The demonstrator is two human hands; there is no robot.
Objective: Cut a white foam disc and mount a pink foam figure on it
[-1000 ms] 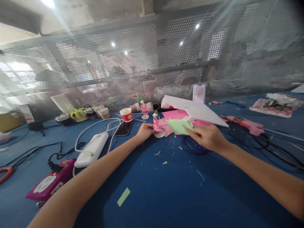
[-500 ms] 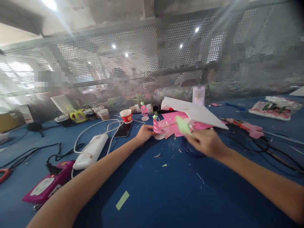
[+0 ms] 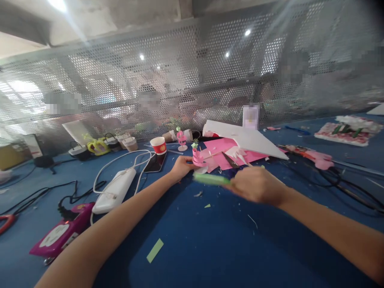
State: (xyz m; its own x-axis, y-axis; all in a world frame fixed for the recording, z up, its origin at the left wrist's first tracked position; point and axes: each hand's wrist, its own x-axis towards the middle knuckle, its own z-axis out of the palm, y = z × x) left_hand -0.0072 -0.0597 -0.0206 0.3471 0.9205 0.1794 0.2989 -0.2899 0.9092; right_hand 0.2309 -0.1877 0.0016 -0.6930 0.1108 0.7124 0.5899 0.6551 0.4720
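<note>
My left hand (image 3: 182, 168) has its fingers closed on the side of a small pink paper figure (image 3: 197, 157) with a green top. The figure stands upright on a round white base (image 3: 201, 170). My right hand (image 3: 258, 185) is closed around one end of a light green piece (image 3: 211, 179), probably paper. Motion blurs that piece, and its far end lies just in front of the white base; whether they touch I cannot tell. Beyond my right hand, a dark pointed blade (image 3: 230, 161) rests over pink paper sheets (image 3: 218, 150).
A similar pink figure (image 3: 181, 139) stands behind, near a red paper cup (image 3: 159, 145) and a phone (image 3: 155, 162). A white board (image 3: 249, 138) leans over the paper. Left are a white power strip (image 3: 115, 192) and purple box (image 3: 61, 232). A glue gun (image 3: 319, 159) lies right.
My right hand has lowered slightly, and the green piece has swung down and left, from upright to nearly level, close to the figure's base. My left hand stays at the figure.
</note>
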